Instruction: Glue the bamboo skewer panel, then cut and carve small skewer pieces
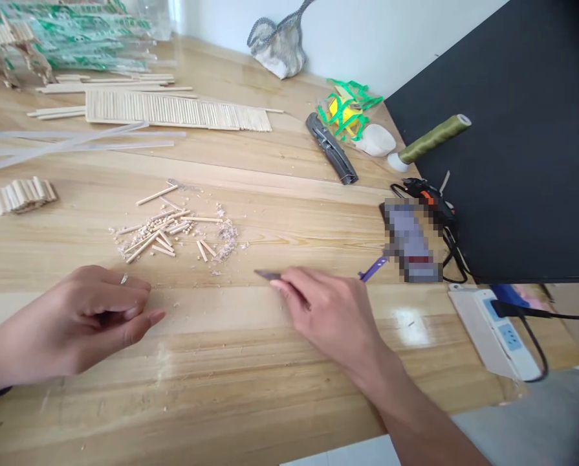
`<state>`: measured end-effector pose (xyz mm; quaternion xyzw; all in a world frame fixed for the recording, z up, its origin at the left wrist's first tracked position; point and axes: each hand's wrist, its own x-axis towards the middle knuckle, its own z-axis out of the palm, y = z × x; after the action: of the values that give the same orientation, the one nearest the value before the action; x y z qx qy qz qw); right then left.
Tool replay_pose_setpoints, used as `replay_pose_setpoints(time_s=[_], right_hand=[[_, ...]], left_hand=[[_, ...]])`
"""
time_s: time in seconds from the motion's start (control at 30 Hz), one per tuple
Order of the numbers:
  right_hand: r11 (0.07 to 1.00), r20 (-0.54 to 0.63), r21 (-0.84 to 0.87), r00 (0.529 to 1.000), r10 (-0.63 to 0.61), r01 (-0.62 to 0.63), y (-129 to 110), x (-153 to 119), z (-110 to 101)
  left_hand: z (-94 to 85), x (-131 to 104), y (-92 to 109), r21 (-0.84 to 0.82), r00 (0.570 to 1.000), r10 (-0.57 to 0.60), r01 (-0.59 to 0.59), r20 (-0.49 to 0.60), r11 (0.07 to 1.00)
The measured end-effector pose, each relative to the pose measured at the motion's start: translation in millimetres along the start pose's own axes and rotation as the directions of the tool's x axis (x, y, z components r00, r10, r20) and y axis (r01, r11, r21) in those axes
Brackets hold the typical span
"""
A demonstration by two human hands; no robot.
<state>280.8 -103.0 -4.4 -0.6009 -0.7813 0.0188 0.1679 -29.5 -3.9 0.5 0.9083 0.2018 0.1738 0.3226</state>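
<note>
My right hand grips a slim craft knife; its dark pointed blade sticks out past the fingertips to the left, low over the table. A purple handle end shows behind the knuckles. To the left, my left hand hovers at or rests on the tabletop with fingers curled in and the thumb alongside; I see nothing in it. Just beyond both hands lies a loose pile of cut wooden sticks, with short bits and shavings around it.
A bundle of short sticks lies at left. Farther back are a slatted stick panel, clear glue sticks and green-printed bags. At right are a black utility knife, a blurred phone-like slab and a power strip.
</note>
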Motion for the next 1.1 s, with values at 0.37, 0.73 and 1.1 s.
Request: replay_pose_setpoints(time_s=[0.37,0.73,1.1], right_hand=[[0.998,-0.058,-0.036,0.997,0.044,-0.046,-19.3,-6.2,7.6],[0.962,-0.062,-0.18,0.978,0.197,-0.205,-37.1,3.5,12.6],[0.945,0.035,-0.231,0.969,0.246,-0.232,-54.4,5.2,16.8]], left_hand=[[-0.6,1.2,4.5,0.016,1.0,-0.016,0.016,-0.007,1.0],[3.1,-1.8,0.0,-0.064,0.997,-0.073,0.072,-0.01,0.995],[4.3,-3.1,-2.6,-0.083,0.998,-0.065,0.064,-0.012,0.994]])
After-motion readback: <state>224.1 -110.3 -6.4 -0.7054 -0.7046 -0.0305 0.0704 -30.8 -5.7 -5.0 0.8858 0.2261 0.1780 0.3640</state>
